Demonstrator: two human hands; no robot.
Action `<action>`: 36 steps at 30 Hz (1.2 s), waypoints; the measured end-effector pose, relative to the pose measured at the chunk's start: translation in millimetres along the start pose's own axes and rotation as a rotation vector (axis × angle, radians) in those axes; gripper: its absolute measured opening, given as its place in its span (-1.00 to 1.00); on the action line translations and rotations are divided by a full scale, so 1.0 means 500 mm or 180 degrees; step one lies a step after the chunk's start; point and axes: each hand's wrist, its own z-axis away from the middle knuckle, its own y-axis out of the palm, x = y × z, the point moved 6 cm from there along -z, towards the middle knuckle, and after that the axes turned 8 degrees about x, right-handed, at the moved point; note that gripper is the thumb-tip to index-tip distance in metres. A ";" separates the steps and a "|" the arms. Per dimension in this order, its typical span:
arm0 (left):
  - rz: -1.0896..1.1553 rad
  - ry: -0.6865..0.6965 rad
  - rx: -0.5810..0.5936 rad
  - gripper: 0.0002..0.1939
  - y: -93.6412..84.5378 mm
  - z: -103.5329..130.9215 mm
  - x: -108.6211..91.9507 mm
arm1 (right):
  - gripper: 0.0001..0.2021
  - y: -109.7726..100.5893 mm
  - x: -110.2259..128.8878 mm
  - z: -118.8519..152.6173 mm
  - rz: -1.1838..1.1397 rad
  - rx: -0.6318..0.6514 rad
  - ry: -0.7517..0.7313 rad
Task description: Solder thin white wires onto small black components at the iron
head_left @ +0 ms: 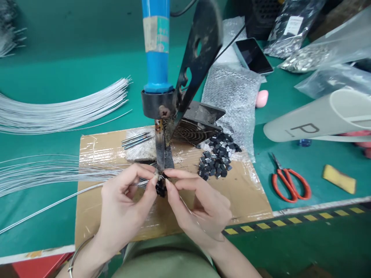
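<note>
A blue-handled soldering iron (157,67) hangs upright in a black metal stand (197,50), its tip pointing down between my hands. Just left of the tip, my left hand (124,204) is closed in a pinch on a thin grey wire (58,204) that trails off to the left. On the other side, my right hand (199,202) pinches a fine strand of solder wire (185,204), which runs back across the palm. Under the fingertips sit small black connectors (160,188), partly hidden. The exact contact at the tip is too small to tell.
Cardboard (243,193) covers the work spot. A pile of black pieces (216,158) lies right, before a black fan (197,127). Wire bundles (95,110) lie left. Red-handled cutters (290,183), a yellow sponge (339,178), a white tumbler (310,116) and a phone (253,56) are rightward.
</note>
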 end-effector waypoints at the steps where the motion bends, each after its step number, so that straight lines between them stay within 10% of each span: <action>1: 0.0005 -0.0001 -0.0001 -0.87 0.000 0.000 0.000 | -0.81 0.000 0.000 0.000 0.0002 -0.0005 -0.0004; 17: 0.0027 -0.0062 0.0063 -0.89 0.001 0.001 0.018 | -0.82 0.006 -0.019 0.018 -0.0194 0.0112 0.0188; 21: -0.0312 0.0021 0.0000 -0.88 -0.011 0.005 0.028 | -0.95 -0.039 -0.066 0.035 -0.0405 -0.0548 0.0918; 25: -0.1206 0.0484 -0.0061 -0.89 -0.029 0.021 0.024 | -0.65 -0.098 -0.125 0.045 -0.1490 -0.0993 0.1301; 31: -0.2140 0.0961 -0.0667 -0.90 -0.112 0.029 0.018 | -0.44 -0.176 -0.203 0.078 -0.1570 -0.1297 0.1669; 36: -0.3458 0.0717 -0.0515 -0.74 -0.199 -0.096 0.072 | -0.42 -0.184 -0.219 0.089 -0.1275 -0.1455 0.1534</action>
